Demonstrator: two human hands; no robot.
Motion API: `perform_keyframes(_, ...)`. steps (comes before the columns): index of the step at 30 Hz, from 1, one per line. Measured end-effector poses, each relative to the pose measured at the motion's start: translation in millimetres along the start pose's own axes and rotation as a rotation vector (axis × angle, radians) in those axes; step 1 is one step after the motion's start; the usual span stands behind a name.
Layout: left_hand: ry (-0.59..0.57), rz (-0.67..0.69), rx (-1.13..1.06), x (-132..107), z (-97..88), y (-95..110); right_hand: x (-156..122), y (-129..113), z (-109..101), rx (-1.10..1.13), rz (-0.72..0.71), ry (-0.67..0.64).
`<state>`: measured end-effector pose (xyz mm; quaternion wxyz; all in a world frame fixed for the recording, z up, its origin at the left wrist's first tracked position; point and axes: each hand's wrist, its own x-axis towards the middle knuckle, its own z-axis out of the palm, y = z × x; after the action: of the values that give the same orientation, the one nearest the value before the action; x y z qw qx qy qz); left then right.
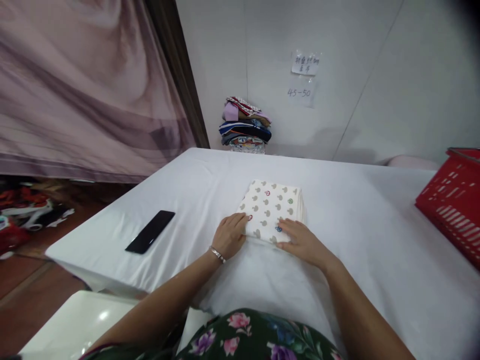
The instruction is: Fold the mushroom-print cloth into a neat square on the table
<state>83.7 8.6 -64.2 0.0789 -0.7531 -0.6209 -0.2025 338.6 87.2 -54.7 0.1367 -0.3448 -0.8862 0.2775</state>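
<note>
A folded white cloth point(273, 207) with a small printed pattern lies on the white-covered table point(375, 235) in front of me. My left hand point(231, 235), with a bracelet at the wrist, rests at the cloth's near left corner, fingers curled onto its edge. At the near right corner my right hand point(302, 241) lies flat, fingers stretched over the cloth's edge. Neither hand lifts the cloth.
A black phone point(150, 231) lies on the table to the left. A red plastic basket point(453, 200) stands at the right edge. A stack of folded clothes point(245, 125) sits against the back wall. A white stool point(86, 320) is at the near left.
</note>
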Motion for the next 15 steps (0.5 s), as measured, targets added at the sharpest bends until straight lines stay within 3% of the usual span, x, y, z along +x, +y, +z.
perform_keyframes(5, 0.078, -0.14, -0.046, -6.4, 7.1, -17.5, 0.1, -8.3, 5.6, -0.189, -0.071, -0.007)
perform_keyframes(12, -0.009, -0.061, 0.042, 2.8, -1.9, -24.2, -2.4, -9.8, 6.4, -0.248, -0.057, -0.037)
perform_keyframes(15, 0.04, -0.061, 0.06, 2.9, -7.3, -31.6, -3.6, -9.6, 3.4, -0.238, -0.03, 0.027)
